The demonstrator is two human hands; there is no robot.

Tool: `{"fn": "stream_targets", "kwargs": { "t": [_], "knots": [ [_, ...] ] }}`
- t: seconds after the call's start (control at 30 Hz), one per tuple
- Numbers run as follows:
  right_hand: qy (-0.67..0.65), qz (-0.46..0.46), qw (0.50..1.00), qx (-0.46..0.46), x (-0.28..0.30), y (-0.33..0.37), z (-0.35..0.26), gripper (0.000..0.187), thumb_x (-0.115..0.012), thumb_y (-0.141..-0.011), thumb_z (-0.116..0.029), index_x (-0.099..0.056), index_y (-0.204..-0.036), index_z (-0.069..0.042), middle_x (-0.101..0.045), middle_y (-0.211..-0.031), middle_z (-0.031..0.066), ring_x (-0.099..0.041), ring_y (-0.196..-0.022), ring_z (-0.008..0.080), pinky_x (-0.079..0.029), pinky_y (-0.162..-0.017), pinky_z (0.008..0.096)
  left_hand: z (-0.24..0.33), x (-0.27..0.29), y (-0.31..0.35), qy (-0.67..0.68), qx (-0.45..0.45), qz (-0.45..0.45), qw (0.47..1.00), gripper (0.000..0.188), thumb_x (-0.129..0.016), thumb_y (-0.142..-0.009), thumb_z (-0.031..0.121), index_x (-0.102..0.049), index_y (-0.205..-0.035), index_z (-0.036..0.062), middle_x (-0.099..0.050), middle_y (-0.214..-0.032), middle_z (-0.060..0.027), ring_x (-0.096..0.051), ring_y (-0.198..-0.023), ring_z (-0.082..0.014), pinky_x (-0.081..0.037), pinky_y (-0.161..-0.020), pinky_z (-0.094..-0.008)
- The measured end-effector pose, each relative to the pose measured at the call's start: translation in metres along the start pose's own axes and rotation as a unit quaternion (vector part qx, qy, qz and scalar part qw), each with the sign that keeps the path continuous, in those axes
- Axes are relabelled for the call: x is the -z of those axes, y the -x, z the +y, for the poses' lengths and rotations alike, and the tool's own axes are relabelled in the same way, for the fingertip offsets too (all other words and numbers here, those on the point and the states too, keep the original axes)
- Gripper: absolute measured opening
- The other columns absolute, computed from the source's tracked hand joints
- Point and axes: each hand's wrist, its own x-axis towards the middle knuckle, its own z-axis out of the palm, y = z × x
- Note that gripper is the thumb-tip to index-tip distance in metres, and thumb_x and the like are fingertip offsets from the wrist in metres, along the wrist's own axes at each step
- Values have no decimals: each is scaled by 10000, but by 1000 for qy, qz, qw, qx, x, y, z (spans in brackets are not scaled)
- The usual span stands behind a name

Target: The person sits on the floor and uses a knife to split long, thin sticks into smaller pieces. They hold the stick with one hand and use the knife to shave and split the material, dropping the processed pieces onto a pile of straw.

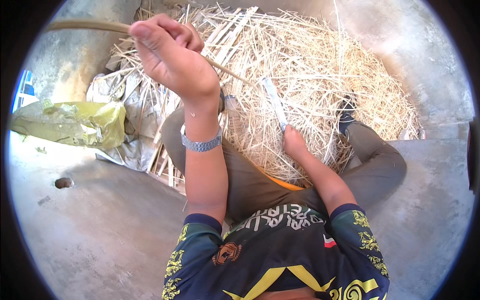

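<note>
My left hand [172, 60], a metal-banded watch [201, 142] on its wrist, is raised and closed around a long thin bamboo-like strip [90, 24]. The strip enters from the upper left, passes through my fingers and slants down to the right. Its lower end comes close to the tip of a knife blade [273, 100]; whether they touch I cannot tell. Lower down, my right hand [296, 142] is wrapped around the knife's handle, which the fingers hide. The blade points up and away from me.
A large heap of pale shavings and split strips [310, 65] lies between and beyond my bent legs. Left of it are a translucent yellow plastic sack [70, 122] and crumpled grey sheeting [132, 155]. The concrete floor [110, 215] has a small hole [64, 183]. Concrete walls [415, 55] rise behind.
</note>
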Motion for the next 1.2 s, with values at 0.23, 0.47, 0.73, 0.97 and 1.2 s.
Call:
{"fn": "stream_targets", "kwargs": {
  "t": [0.23,0.47,0.73,0.97,1.2],
  "knots": [
    [-127,-86,986,-71,61,5,-14,417,-631,-870,-277,-670,-1117,57,-702,-1049,266,-702,-980,372,-560,-860,444,0,-7,-9,25,35,-20,999,582,-363,-1036,645,-478,-953,80,-351,-669,16,-347,-563,-92,-261,-491,-226],
    [-463,-9,858,-222,120,43,8,407,-606,-940,-356,-620,-814,31,-597,-676,105,-587,-588,227,-520,-614,383,14,6,-22,47,54,-48,996,555,-412,-1019,643,-397,-824,124,-275,-638,23,-207,-537,-87,-175,-476,-251],
    [-514,197,835,-9,155,123,-41,193,-688,-919,-214,-586,-898,-51,-539,-619,-6,-535,-570,88,-425,-527,258,-2,14,-20,173,139,-98,970,674,-399,-947,770,-247,-672,174,-175,-541,49,-103,-491,-95,-91,-454,-287],
    [-631,76,771,35,169,151,-105,138,-631,-945,-153,-583,-886,-38,-524,-594,-25,-488,-498,87,-415,-487,280,-2,8,-13,122,124,-35,984,686,-402,-914,807,-226,-673,190,-165,-520,53,-90,-478,-91,-72,-437,-285],
    [-448,151,878,79,128,114,-119,292,-651,-913,-221,-641,-823,56,-610,-602,184,-585,-510,282,-469,-553,419,3,4,-4,100,93,17,990,658,-359,-937,786,-228,-692,189,-181,-529,60,-134,-439,-72,-111,-393,-255]
  ]
}}
